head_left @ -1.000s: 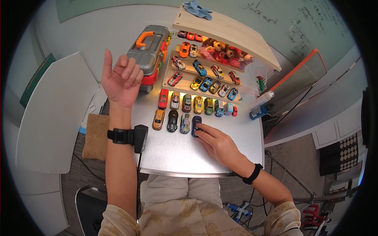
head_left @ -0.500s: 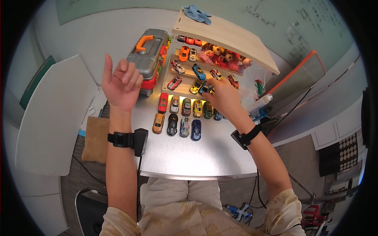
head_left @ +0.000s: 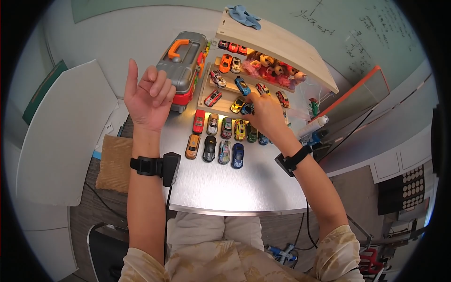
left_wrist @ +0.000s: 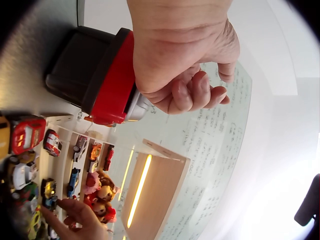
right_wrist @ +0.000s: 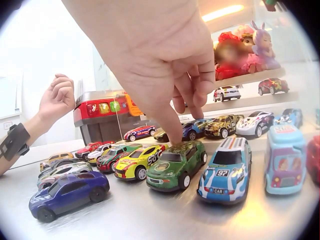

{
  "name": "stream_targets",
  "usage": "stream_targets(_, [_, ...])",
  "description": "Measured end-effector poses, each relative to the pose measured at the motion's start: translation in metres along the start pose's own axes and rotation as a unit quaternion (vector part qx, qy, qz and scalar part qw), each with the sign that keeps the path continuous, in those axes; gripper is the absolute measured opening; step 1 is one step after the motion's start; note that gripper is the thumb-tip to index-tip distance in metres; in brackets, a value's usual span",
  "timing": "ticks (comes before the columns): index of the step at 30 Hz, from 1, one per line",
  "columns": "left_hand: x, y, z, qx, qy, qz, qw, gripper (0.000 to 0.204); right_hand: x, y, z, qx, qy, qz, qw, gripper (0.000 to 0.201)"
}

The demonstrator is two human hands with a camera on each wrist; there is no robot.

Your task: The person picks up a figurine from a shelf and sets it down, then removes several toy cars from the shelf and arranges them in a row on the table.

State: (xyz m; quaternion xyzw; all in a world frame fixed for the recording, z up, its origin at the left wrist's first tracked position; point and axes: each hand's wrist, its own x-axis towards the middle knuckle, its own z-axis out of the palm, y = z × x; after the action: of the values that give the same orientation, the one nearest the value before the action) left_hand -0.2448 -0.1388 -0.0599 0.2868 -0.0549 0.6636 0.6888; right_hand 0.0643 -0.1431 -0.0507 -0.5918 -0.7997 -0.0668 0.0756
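My right hand reaches over the lower wooden shelf, its thumb and fingers pinching a blue toy car that stands there. A yellow toy car is just left of it. Below the hand, a green camouflage toy car and a blue-and-white one marked 97 stand on the metal table. A dark blue toy car ends the nearer row at the right. My left hand is raised in the air, palm up with loosely bent fingers, and holds nothing.
A grey-and-red toolbox with an orange handle stands left of the wooden shelf unit. Dolls sit on an upper shelf. A white bottle is at the table's right edge. Several toy cars fill the shelves.
My right hand has let go of the dark blue car in the near row and moved up to the blue car on the lower shelf. The left hand stays raised.
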Motion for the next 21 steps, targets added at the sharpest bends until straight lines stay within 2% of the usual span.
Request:
stream_targets(6, [0.000, 0.000, -0.001, 0.001, 0.001, 0.002, 1.000, 0.054, -0.003, 0.000, -0.006, -0.016, 0.017, -0.044, 0.999, 0.044])
stream_targets(9, [0.000, -0.001, -0.001, 0.000, 0.001, 0.003, 1.000, 0.054, -0.006, -0.001, -0.008, -0.035, 0.057, -0.068, 0.995, 0.034])
stream_targets(14, [0.000, -0.001, 0.000, 0.005, 0.003, 0.002, 1.000, 0.054, -0.012, 0.004, -0.005, -0.035, 0.094, -0.035, 0.994, 0.025])
stream_targets(15, [0.000, -0.001, 0.001, 0.006, 0.005, 0.001, 1.000, 0.054, -0.018, 0.003, -0.009, -0.027, 0.108, -0.022, 0.994, 0.024])
stream_targets(18, [-0.001, -0.001, 0.002, 0.007, 0.011, 0.000, 1.000, 0.053, -0.055, -0.002, -0.039, 0.039, 0.208, -0.082, 0.974, 0.030])
stream_targets(21, [0.000, -0.001, 0.003, 0.006, 0.007, 0.001, 1.000, 0.052, -0.109, -0.016, -0.055, 0.065, 0.219, -0.115, 0.967, 0.035])
